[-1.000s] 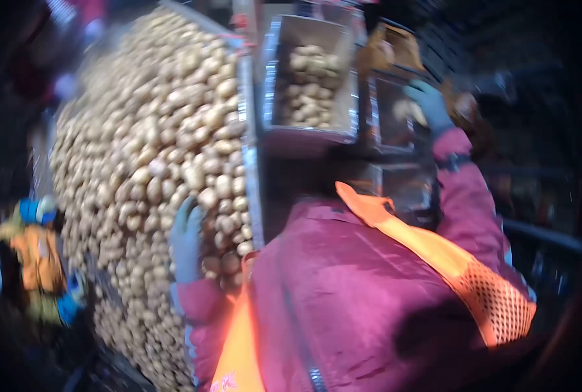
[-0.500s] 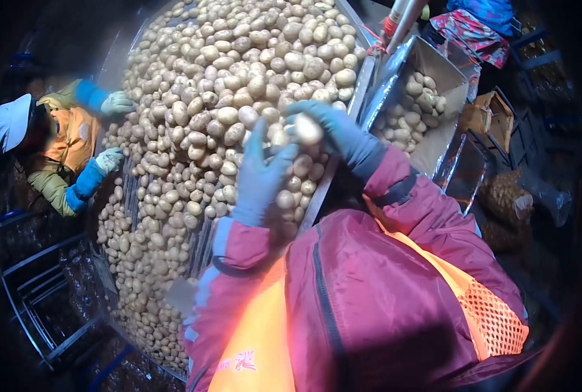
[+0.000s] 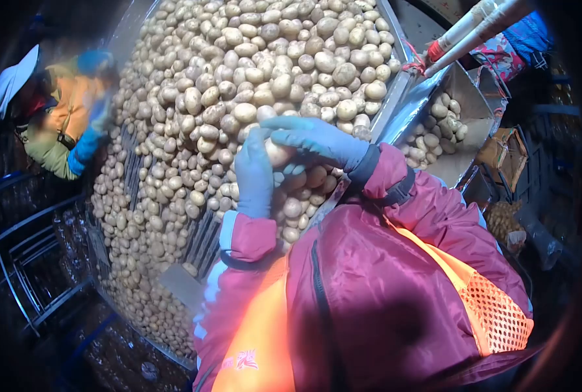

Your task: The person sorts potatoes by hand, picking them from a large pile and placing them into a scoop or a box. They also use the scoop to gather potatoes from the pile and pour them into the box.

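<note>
Both of my gloved hands are close together over a big heap of pale potatoes (image 3: pixel 193 101). A larger potato (image 3: pixel 278 153) sits between them. My left hand (image 3: pixel 255 173) is closed against its left side, fingers pointing up. My right hand (image 3: pixel 320 140) curls over it from the right, and the fingertips of the two hands meet near its top. More potatoes (image 3: pixel 293 208) lie just below the hands, partly in shadow.
A metal chute (image 3: pixel 470 140) holding potatoes stands to the right, beside slanting pipes (image 3: pixel 474 32). Across the heap on the left, a co-worker (image 3: pixel 68 117) in an orange vest leans in. A metal rack (image 3: pixel 39 261) and a cardboard box (image 3: pixel 503 157) stand at the sides.
My left hand has gone from spread fingers to closing on the potato. My right hand has brought the potato left and down to it. The view has shifted slightly; the co-worker's arms have moved.
</note>
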Demonstrator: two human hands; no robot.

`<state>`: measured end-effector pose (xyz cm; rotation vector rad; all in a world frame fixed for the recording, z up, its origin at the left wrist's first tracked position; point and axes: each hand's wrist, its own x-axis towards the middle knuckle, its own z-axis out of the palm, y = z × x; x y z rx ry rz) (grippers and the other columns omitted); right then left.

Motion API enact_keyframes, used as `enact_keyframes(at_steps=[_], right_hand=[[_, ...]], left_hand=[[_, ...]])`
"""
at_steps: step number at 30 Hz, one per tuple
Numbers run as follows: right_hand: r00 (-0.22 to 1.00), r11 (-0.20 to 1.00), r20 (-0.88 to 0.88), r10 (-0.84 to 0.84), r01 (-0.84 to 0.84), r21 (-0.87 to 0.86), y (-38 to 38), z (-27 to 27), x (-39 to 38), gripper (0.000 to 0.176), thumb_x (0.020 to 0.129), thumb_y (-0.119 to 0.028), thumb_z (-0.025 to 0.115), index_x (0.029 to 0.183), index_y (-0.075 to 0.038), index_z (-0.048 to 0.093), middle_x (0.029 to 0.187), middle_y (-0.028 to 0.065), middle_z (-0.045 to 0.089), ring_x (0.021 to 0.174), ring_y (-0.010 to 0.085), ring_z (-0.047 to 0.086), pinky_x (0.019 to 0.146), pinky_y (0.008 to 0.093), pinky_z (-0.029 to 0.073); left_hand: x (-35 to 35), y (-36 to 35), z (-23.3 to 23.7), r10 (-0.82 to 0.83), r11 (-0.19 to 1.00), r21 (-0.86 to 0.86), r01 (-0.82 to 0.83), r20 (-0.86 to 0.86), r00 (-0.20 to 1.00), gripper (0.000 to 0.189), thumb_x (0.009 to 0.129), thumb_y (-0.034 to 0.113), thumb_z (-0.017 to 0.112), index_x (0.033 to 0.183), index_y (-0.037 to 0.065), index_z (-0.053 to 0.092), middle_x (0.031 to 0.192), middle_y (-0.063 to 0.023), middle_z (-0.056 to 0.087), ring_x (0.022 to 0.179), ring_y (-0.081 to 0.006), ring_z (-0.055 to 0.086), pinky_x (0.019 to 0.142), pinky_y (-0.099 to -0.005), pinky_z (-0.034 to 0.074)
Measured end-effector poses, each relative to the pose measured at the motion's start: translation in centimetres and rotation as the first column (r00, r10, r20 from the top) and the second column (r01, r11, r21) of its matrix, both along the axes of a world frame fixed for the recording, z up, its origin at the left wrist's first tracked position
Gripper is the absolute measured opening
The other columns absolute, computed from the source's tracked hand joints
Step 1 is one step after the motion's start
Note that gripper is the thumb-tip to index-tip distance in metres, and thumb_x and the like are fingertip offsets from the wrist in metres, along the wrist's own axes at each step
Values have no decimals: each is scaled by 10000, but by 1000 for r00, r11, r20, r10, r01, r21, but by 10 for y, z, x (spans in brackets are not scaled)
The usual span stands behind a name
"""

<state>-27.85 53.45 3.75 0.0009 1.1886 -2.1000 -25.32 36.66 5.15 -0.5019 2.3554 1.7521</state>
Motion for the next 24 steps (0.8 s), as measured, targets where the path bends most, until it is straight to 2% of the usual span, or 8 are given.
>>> enact_keyframes(at_steps=[4,5,9,15,17,18,20,24], right_hand=[[999,994,-11,-48,49,95,21,-8,-8,351,1006,-366,581,1153,-75,711,1021,76,715,897,139,692,655,274,556],[968,997,249,20,-37,61,30,-12,-8,358,1022,-363,547,1163,-78,714,985,87,720,851,143,698,622,281,559],[966,984,212,-150,167,-63,59,-17,-4,421,1054,-376,506,1242,-42,681,1048,53,714,860,147,682,675,310,577],[931,909,-26,-363,360,208,123,-33,37,245,975,-251,630,1124,-90,739,1005,81,712,849,163,687,738,302,565],[401,533,-916,-16,778,331,178,-71,67,216,936,-184,636,1098,-89,742,1058,93,711,946,202,689,808,323,562],[756,581,-544,-365,641,501,197,-40,90,223,906,-132,627,1090,-78,740,1092,108,707,1016,228,684,865,323,556],[662,500,-292,-690,729,468,252,-43,129,195,934,-85,605,1040,-23,756,1013,76,728,978,174,691,885,298,542],[511,-52,-649,-563,763,645,337,-38,222,199,912,-112,610,1002,-31,768,999,70,722,959,170,678,881,292,522]], left_hand=[[-4,-32,-33,-429,829,-460,318,-160,889,426,1078,334,427,1096,42,736,759,-69,679,562,-110,580,511,-276,461],[-17,-11,15,78,997,-10,-78,131,988,409,1081,330,428,1094,43,719,664,-22,616,488,-97,513,450,-270,398],[-73,-101,-18,-140,815,-575,-77,-323,936,507,1048,338,539,1390,-37,555,1387,-211,590,1264,-315,553,1108,-398,410],[-100,-93,-82,-325,390,-921,18,-119,938,705,996,514,563,1568,141,389,1589,-376,239,1475,-494,295,1180,-487,320],[-94,-103,-87,-397,430,-903,9,-180,900,679,1007,504,550,1580,187,371,1589,-363,255,1469,-491,306,1168,-492,337],[-96,-113,-93,-447,425,-905,-5,-215,869,660,1006,486,558,1573,193,387,1581,-361,272,1442,-497,347,1148,-505,359],[-92,-113,-93,-474,418,-907,-44,-259,842,628,1007,466,564,1555,196,419,1570,-336,319,1410,-483,402,1126,-509,385],[-91,-106,-95,-418,444,-895,-35,-242,875,586,1019,455,549,1529,180,459,1525,-302,416,1400,-456,421,1117,-496,397]])
